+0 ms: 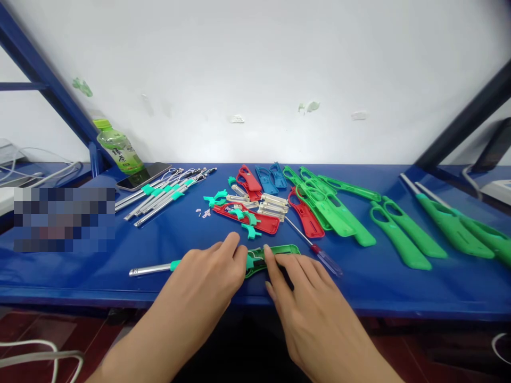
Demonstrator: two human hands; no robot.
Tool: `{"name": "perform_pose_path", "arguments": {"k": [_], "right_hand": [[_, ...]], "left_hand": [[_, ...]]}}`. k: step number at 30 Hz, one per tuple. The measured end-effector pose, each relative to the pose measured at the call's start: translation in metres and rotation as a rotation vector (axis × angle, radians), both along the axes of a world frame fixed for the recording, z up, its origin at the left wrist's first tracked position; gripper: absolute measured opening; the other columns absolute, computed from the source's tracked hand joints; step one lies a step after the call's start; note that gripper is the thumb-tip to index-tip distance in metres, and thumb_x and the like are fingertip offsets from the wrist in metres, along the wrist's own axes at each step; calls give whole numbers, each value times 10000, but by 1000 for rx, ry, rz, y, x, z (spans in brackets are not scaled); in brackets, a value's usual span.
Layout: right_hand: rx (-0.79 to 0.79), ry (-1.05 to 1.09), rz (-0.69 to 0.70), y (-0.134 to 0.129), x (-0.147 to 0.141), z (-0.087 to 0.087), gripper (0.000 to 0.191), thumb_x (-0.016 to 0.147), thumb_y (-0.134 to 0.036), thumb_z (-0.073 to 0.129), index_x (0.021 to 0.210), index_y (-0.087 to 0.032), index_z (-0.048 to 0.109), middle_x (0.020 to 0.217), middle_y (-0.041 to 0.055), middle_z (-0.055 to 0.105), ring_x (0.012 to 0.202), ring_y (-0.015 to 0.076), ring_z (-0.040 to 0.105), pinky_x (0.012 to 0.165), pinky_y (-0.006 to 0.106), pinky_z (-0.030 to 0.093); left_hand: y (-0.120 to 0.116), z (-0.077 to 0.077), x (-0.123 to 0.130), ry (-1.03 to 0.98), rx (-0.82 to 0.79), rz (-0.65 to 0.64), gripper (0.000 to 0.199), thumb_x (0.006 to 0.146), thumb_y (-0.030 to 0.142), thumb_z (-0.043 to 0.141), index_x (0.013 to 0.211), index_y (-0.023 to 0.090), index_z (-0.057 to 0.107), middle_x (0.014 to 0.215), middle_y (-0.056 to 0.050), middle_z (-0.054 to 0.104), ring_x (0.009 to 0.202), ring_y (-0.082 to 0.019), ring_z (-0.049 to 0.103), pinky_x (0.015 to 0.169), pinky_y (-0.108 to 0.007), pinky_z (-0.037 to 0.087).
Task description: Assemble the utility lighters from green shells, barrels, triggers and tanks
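At the front of the table lies a green half-shell of a long-necked lighter [285,249], its hollow side up. A silver metal tube with a teal collar [149,270] points left from it. My left hand [207,266] is closed with its fingertips on the small parts at the tube end of the shell. My right hand [307,287] grips the handle part, fingers pressing at its edge and inside. The fingers hide most of what sits in the shell. Right behind my right hand lies a screwdriver [325,260] with a clear handle.
Behind are red shells [267,221], blue shells [266,180], clear fuel tanks [273,205] and teal triggers [250,231]. Green shells [339,215] and lighters with tubes [455,223] lie right. Metal tubes [159,199], a phone [143,176] and a bottle [118,148] are left.
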State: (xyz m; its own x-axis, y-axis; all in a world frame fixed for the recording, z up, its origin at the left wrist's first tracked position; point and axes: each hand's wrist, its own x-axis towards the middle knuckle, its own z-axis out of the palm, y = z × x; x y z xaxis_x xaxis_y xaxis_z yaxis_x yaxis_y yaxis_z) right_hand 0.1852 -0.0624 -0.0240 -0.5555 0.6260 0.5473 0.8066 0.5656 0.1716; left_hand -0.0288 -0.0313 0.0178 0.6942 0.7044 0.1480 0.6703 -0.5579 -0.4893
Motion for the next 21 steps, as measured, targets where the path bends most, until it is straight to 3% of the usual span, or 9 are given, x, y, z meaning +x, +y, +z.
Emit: {"name": "perform_pose_path", "arguments": {"k": [5, 12, 16, 21], "right_hand": [[-4, -21, -7, 0, -1, 1, 529, 1013, -82, 481, 1492, 66, 650, 1084, 201, 756, 969, 329, 676, 843, 480, 580], [-29, -45, 1, 0, 1, 3, 604, 884, -42, 535, 1473, 13, 659, 1085, 178, 763, 972, 316, 690, 875, 469, 585], [-27, -7, 9, 4, 1, 7, 648, 834, -10, 535, 1469, 5, 661, 1035, 152, 770, 928, 291, 699, 845, 441, 599], [-103, 49, 72, 13, 9, 15, 640, 775, 34, 571, 1395, -17, 725, 1046, 127, 765, 903, 287, 720, 819, 451, 617]], "left_hand": [[-7, -6, -2, 47, 17, 8, 360, 772, -56, 574, 991, 219, 651, 962, -36, 643, 543, -181, 562, 488, -361, 321], [0, 7, 1, -94, -41, 42, 332, 775, -84, 591, 889, 226, 624, 878, -19, 662, 548, -207, 658, 469, -356, 211], [9, 11, -8, -242, -55, -98, 291, 894, -39, 595, 977, 236, 641, 962, -27, 699, 696, -225, 728, 481, -344, 310], [21, 12, -17, -171, -127, -259, 572, 798, -128, 524, 1223, 229, 664, 1130, -34, 747, 672, -190, 717, 518, -325, 416]]}}
